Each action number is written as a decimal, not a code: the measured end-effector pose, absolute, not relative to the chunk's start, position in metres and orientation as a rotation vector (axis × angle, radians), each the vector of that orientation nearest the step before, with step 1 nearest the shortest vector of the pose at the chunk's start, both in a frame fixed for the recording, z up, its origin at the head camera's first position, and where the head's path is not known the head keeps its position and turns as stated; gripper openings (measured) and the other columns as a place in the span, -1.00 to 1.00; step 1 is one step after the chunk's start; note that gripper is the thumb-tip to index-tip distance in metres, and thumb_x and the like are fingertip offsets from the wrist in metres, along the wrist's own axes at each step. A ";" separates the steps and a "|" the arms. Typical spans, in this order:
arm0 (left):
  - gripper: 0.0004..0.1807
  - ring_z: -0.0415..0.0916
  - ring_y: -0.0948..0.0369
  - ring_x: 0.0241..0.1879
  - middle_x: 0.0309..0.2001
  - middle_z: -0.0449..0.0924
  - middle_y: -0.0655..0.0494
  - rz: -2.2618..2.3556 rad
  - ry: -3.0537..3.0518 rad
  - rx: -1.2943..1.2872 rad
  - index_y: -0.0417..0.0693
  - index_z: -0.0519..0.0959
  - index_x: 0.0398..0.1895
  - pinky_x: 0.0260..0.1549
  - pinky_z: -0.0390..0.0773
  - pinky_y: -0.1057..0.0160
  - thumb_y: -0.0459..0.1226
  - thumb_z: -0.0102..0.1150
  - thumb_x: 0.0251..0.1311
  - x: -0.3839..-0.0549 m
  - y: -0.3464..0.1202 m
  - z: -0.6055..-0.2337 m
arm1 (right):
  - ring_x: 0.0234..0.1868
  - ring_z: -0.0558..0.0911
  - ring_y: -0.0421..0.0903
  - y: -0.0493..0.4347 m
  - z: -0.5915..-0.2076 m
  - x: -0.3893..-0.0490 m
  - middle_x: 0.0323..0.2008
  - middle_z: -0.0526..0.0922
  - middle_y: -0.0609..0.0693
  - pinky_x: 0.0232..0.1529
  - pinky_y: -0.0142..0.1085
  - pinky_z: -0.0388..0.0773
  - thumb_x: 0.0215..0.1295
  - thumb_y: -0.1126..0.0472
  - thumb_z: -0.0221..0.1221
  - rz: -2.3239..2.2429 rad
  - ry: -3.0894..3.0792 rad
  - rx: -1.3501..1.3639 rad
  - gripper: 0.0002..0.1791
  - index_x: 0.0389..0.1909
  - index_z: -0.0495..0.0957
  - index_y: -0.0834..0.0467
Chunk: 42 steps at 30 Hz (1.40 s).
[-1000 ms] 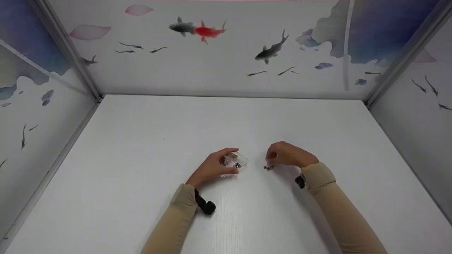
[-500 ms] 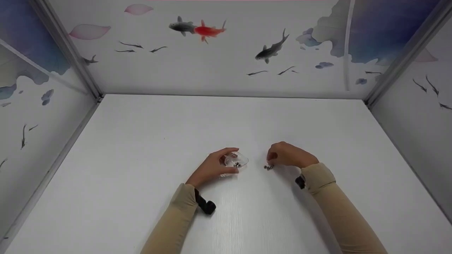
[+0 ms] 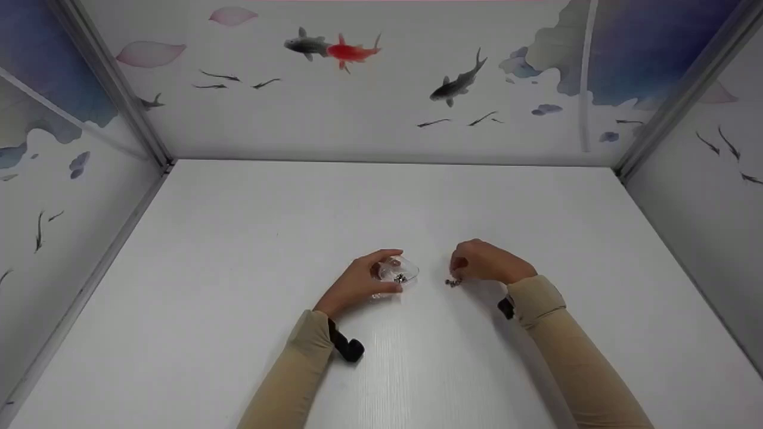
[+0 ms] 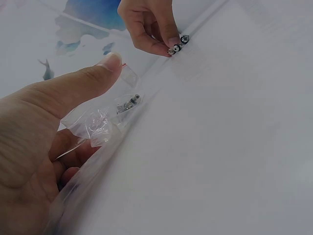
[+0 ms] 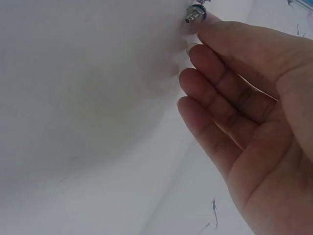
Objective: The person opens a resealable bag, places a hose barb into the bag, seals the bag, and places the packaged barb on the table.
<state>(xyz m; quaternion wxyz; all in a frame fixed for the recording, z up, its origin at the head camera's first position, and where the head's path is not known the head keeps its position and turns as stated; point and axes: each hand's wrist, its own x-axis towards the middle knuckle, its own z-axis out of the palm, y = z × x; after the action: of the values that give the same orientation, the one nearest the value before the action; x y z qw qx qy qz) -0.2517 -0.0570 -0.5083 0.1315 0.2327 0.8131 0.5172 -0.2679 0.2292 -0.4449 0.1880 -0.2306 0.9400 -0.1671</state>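
Note:
My left hand (image 3: pixel 360 277) holds a clear plastic bag (image 3: pixel 410 269) by its sides, thumb and fingers spread around its mouth. Inside the bag lie several small metal connectors (image 4: pixel 129 103), shiny with dark rings. To the right, my right hand (image 3: pixel 489 262) reaches down to a little cluster of similar metal connectors (image 3: pixel 451 283) on the white table. Its thumb and index finger pinch at one connector (image 4: pixel 171 50), while others lie right beside the fingertips. In the right wrist view a threaded connector (image 5: pixel 195 13) shows at the thumb tip; the remaining fingers are loosely bent.
The white table (image 3: pixel 238 268) is bounded by a back panel (image 3: pixel 387 119) and side panels printed with fish and petals. Black wrist cameras (image 3: pixel 351 350) sit below both sleeves. A short gap separates the bag from the cluster.
Both hands stay almost in place; only the right fingertips shift slightly at the cluster of connectors.

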 end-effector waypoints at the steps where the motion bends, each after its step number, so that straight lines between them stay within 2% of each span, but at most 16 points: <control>1: -0.22 0.40 0.21 -0.08 0.14 0.49 0.21 1.502 2.361 0.677 0.25 0.37 0.35 -0.02 0.38 0.16 -0.01 0.43 -0.01 -0.252 -0.057 -0.508 | -0.19 0.54 -0.14 0.229 -0.445 -0.268 -0.26 0.64 -0.08 -0.08 -0.22 0.53 0.22 0.28 0.25 -0.469 2.645 -0.648 -0.90 -0.28 0.69 0.09; 18: -0.22 0.40 0.19 -0.14 0.11 0.51 0.22 1.510 2.357 0.695 0.23 0.36 0.35 -0.07 0.38 0.17 0.00 0.43 0.00 -0.250 -0.058 -0.509 | -0.29 0.53 -0.17 0.225 -0.445 -0.267 -0.27 0.65 -0.05 -0.21 -0.28 0.52 0.26 0.23 0.23 -0.475 2.638 -0.646 -0.89 -0.24 0.69 0.12; 42: -0.25 0.37 0.19 -0.14 0.07 0.50 0.18 1.478 2.406 0.692 0.23 0.39 0.33 -0.08 0.37 0.18 -0.04 0.43 0.01 -0.251 -0.057 -0.507 | -0.31 0.55 -0.17 0.219 -0.437 -0.270 -0.26 0.67 -0.03 -0.23 -0.28 0.55 0.28 0.23 0.23 -0.475 2.667 -0.770 -0.87 -0.22 0.69 0.15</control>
<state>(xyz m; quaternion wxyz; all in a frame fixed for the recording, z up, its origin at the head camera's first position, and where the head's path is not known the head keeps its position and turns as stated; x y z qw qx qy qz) -0.2507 -0.0569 -0.5069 0.1170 0.2364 0.8219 0.5048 -0.2696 0.2188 -0.4373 0.1621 -0.2698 0.9345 -0.1665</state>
